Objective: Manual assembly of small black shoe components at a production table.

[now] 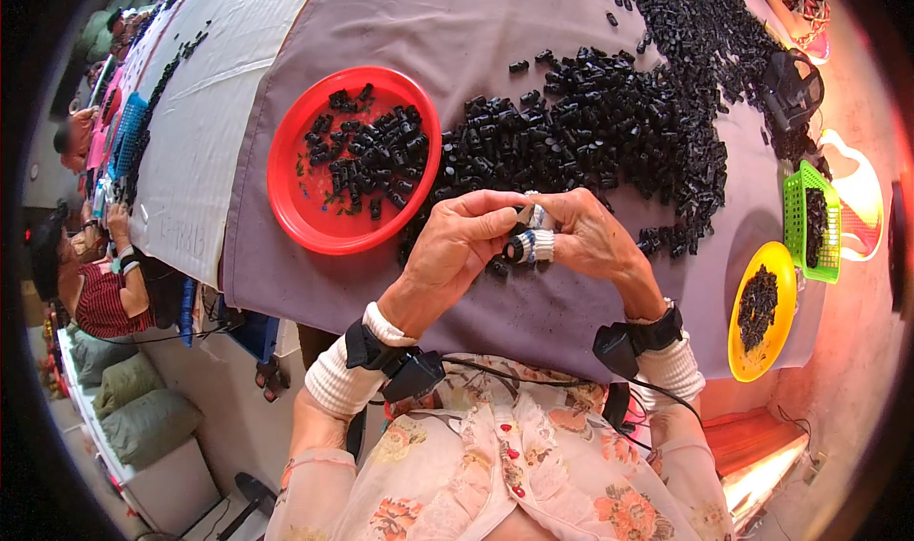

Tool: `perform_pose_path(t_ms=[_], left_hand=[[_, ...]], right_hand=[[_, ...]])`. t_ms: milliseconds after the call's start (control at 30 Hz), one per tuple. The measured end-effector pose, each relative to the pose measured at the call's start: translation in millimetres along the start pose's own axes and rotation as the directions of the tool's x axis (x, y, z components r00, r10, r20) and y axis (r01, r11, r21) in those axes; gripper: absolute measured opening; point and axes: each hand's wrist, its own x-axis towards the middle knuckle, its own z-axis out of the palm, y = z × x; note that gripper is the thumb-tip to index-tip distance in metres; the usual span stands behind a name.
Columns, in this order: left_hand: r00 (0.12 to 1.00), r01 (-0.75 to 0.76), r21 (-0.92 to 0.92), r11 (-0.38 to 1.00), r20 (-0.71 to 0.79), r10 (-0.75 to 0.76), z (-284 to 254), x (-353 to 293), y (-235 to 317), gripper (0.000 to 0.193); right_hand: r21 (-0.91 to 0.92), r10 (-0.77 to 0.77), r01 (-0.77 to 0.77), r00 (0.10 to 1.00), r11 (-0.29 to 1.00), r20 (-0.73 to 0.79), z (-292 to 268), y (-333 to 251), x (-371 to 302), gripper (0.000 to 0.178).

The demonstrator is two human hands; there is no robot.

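My left hand (455,241) and my right hand (602,241) meet over the near side of the table, with fingers pinched together. Between the fingertips sits a small black cylindrical part (515,250), its round end facing left. Striped white-and-blue wraps cover some of my right fingers. Both hands close on the work, though the fingers partly hide how each one grips it. Just beyond them spreads a large heap of similar black parts (571,127). To the left, a red round tray (286,193) holds more black parts and small green scraps.
The table has a mauve cloth (333,27). On the right are a yellow plate (781,327) of small black pieces and a green basket (830,227). Another person (109,289) sits at the far left by a white-covered table (205,93). Cables run from my wrist straps.
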Motion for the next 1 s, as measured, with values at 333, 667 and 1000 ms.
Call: perform_pose_path(t_ms=[333, 667, 1000], left_hand=[[1.000, 0.028, -0.060, 0.998, -0.005, -0.028, 3.2, -2.8, 1.8, 0.023], [0.999, 0.016, -0.046, 0.999, -0.035, -0.017, 11.2, -1.7, 4.7, 0.022], [0.999, 0.038, -0.138, 0.990, 0.029, -0.034, 5.3, 0.2, 2.4, 0.026]], right_hand=[[0.118, 0.014, -0.019, 0.999, 0.993, 0.039, 2.2, 6.9, 2.1, 0.026], [0.077, 0.013, -0.014, 1.000, 0.997, 0.019, 2.0, 6.0, 3.5, 0.025], [0.042, -0.010, 0.010, 1.000, 0.999, -0.002, -6.1, 6.6, 5.3, 0.030]])
